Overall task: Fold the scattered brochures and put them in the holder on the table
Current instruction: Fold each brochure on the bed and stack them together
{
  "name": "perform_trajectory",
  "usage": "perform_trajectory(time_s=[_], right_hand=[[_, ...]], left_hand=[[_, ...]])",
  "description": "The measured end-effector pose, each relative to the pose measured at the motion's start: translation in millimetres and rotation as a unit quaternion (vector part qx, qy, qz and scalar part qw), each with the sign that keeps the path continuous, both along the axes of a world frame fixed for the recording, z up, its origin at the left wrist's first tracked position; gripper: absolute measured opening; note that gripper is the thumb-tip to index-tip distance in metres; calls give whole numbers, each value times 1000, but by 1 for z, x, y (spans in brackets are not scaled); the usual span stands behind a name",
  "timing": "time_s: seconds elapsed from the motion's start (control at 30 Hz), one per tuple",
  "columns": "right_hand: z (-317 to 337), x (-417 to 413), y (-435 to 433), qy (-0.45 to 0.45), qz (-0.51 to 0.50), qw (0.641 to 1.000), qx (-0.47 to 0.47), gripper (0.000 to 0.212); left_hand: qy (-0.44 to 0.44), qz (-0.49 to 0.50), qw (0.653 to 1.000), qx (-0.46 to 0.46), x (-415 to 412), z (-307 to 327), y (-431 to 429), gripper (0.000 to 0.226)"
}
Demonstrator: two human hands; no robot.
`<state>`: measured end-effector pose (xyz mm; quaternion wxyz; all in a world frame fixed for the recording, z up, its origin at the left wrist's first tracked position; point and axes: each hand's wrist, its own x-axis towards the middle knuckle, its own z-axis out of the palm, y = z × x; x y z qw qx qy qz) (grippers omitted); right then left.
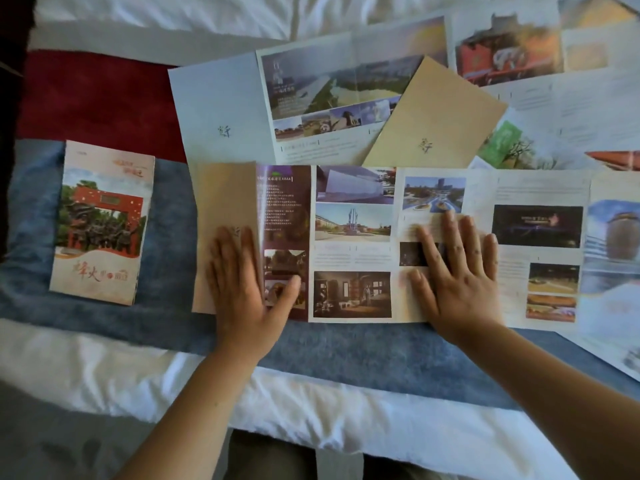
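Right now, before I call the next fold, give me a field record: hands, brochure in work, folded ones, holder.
left hand: flat, fingers straight, pressing the tan end panel of the unfolded brochure
right hand: flat on the same brochure's middle panels
folded brochure: red-gate cover, on the blue runner, left of both hands
tan brochure: closed, lying on an open pale blue brochure
holder: not in view

On 1 open brochure [353,244], left hand [242,282] and right hand [457,271] flat, 1 folded brochure [100,223] to its left.
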<state>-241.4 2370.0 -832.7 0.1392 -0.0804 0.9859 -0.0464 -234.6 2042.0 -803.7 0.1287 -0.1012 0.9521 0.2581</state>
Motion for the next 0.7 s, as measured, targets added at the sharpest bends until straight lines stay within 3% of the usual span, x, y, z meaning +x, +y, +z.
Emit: perform_trajectory(time_s=[0.17, 0.3, 0.7], right_hand=[[-2, -1, 0, -2, -3, 1000, -8, 69], [-6, -1, 1, 13, 1, 1000, -10, 68], [-9, -1, 1, 32, -1, 999, -42, 67]], left_hand=[[-1, -41, 998, 39, 4, 18, 43, 106], [-2, -70, 995, 67, 5, 26, 75, 85], [-33, -83, 996, 20, 10, 23, 122, 73]])
